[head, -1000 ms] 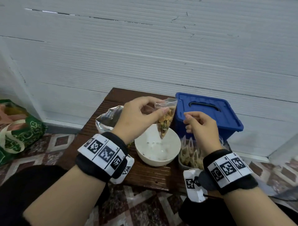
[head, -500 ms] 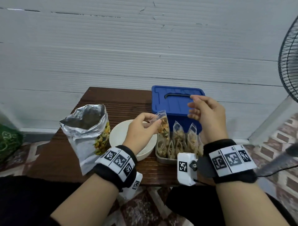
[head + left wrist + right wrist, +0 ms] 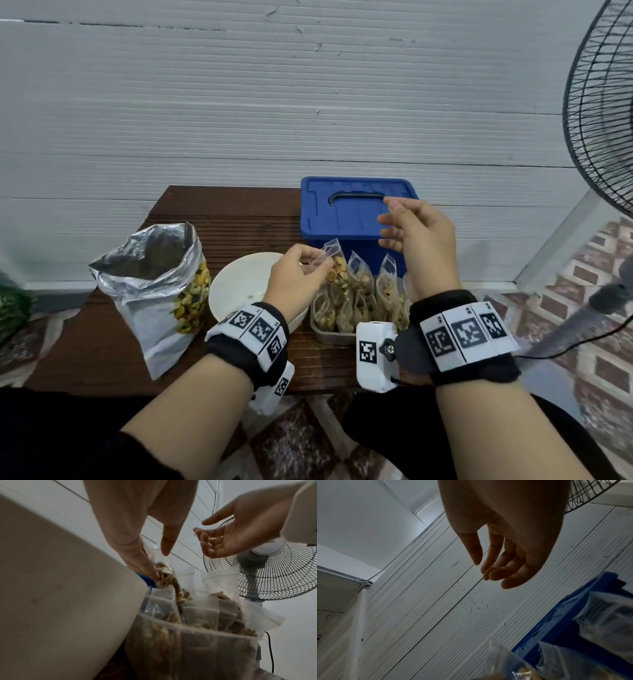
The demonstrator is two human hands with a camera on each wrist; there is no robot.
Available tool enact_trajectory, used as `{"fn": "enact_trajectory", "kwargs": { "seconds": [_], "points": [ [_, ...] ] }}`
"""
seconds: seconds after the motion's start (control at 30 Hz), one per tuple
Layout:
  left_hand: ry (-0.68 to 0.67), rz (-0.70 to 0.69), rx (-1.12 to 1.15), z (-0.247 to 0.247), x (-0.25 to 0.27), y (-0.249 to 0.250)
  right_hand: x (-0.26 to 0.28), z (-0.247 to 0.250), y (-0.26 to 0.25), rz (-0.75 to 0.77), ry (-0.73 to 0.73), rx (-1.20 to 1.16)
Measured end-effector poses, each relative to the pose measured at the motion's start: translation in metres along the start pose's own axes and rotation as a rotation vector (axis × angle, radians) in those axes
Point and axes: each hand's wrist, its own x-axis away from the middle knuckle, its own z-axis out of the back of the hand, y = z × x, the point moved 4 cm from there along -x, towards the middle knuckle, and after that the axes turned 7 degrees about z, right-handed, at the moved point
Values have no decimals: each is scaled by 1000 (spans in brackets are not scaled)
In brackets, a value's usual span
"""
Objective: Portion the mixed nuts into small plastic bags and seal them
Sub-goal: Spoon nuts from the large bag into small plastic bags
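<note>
The left hand (image 3: 294, 277) pinches a small filled nut bag (image 3: 334, 262) by its upper edge between thumb and fingertips, lowering it upright into the clear plastic tub (image 3: 329, 334) directly below the pinch. That probably keeps the seal uppermost and lets it stand among the packed bags (image 3: 363, 287) just right of the grip. The right hand (image 3: 416, 236) hovers above and to the right, fingers relaxed, holding nothing. Left of the grip sits the white bowl (image 3: 236, 287), and beyond it the foil nut pouch (image 3: 157, 287), mouth open for scooping.
</note>
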Motion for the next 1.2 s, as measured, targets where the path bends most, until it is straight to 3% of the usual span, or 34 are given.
{"fn": "enact_trajectory", "kwargs": {
  "seconds": [0.4,0.6,0.8,1.07,1.2],
  "points": [
    [73,-28,-13,5,-1,6,1,3,1,3,-2,14],
    [-32,-20,-197,-1,2,1,0,0,3,-6,-3,15],
    [-93,26,-155,8,2,4,2,-4,6,-13,-21,18],
    [-17,136,-143,41,-2,-3,6,-14,14,-55,-68,51],
    [33,189,-378,60,-7,-12,7,-18,20,-87,-109,107]
  ]
}}
